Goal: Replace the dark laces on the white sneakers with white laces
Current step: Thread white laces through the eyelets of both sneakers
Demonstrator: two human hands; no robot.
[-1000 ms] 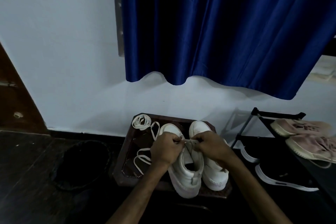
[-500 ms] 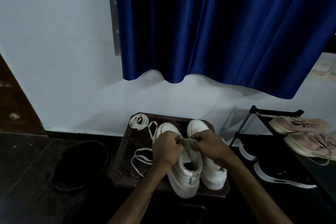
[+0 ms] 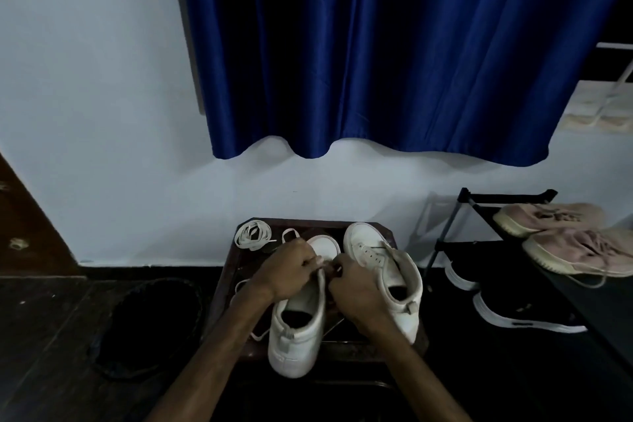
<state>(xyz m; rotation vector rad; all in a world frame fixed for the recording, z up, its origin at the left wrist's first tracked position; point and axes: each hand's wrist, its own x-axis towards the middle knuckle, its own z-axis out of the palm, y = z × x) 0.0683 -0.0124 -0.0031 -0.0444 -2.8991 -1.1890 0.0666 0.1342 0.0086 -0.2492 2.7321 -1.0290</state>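
White leather: two sneakers are counted on the dark stool [image 3: 226, 288], the left sneaker [image 3: 297, 332] and the right sneaker [image 3: 388, 267], toes toward the wall. Two white laces are counted, a coiled lace [image 3: 252, 235] and a loose lace [image 3: 289, 232]. The fingers of the left hand [image 3: 291, 272] and the right hand [image 3: 358, 295] are curled and pinched on the left sneaker's throat. Since the earlier frame the right sneaker is uncovered and angled rightward.

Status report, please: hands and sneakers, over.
Left hand, right hand: both pinching lace at nearer sneaker. Other sneaker unlaced. Spare coiled lace on table, nothing blocking.
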